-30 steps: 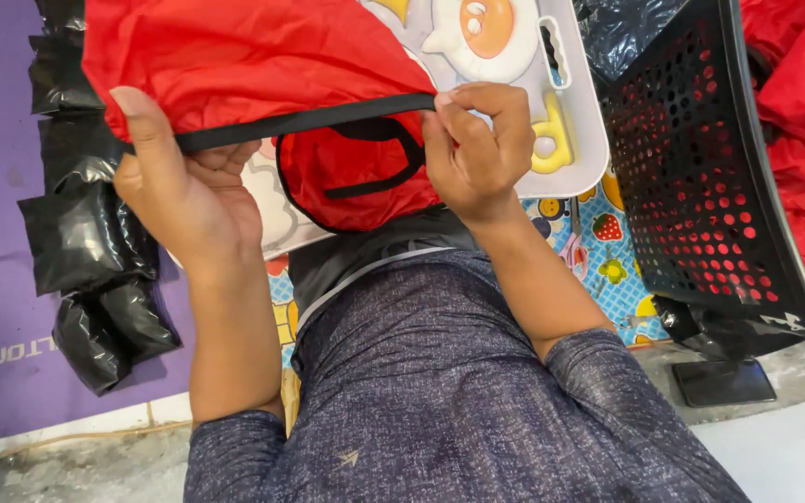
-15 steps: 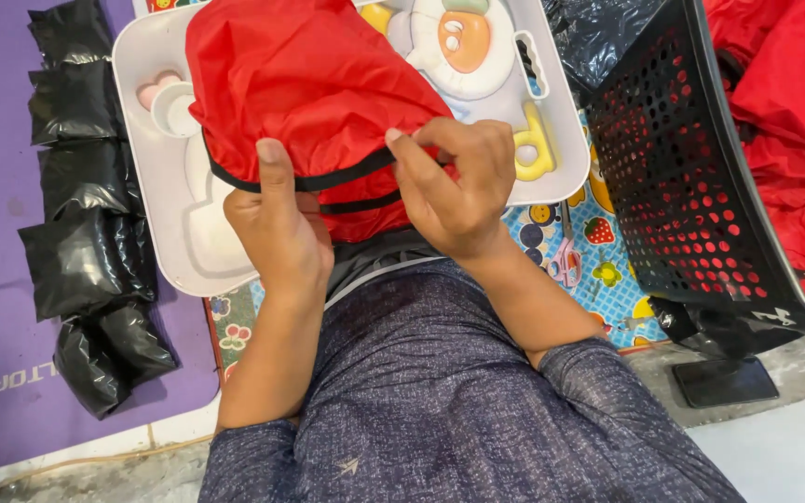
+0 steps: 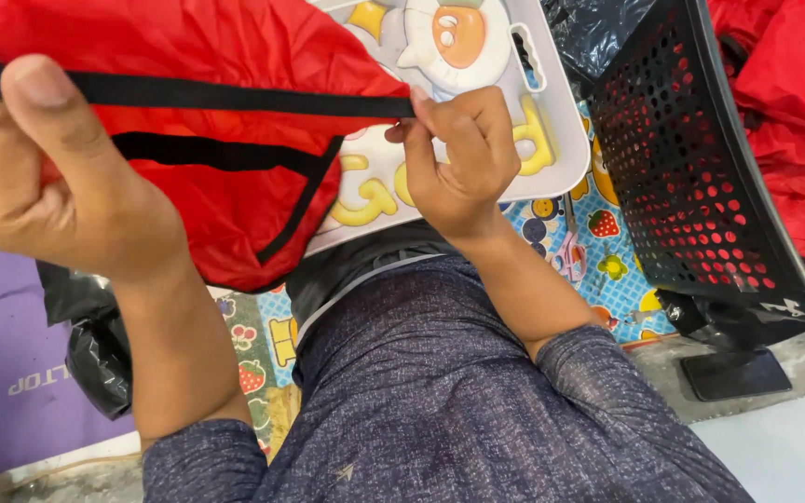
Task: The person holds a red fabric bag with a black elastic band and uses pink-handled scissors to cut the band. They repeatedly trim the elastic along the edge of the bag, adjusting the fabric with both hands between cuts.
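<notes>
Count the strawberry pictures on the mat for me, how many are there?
2 show on the mat: one strawberry right of the right hand, beside the black basket, and one low by the left forearm. The red bag, the tray and the person may hide more.

Hands: two, a left hand (image 3: 67, 186) and a right hand (image 3: 458, 158), both pinching one black strap (image 3: 225, 96).

Red fabric bag (image 3: 188, 47): one in the hands, far left. Further red fabric (image 3: 794, 84): a heap at far right; the count of pieces cannot be told.

White plastic tray (image 3: 566, 121): one, far centre. On it, one round white toy with an orange middle (image 3: 454, 33) and several yellow letter shapes (image 3: 365, 200), partly hidden, count unclear.

Black perforated basket (image 3: 691, 186): one, right.

Black plastic bags (image 3: 95, 345): at least one, near left.

Purple mat (image 3: 2, 373): one, near left.

Patterned play mat (image 3: 598, 242): one, centre.
</notes>
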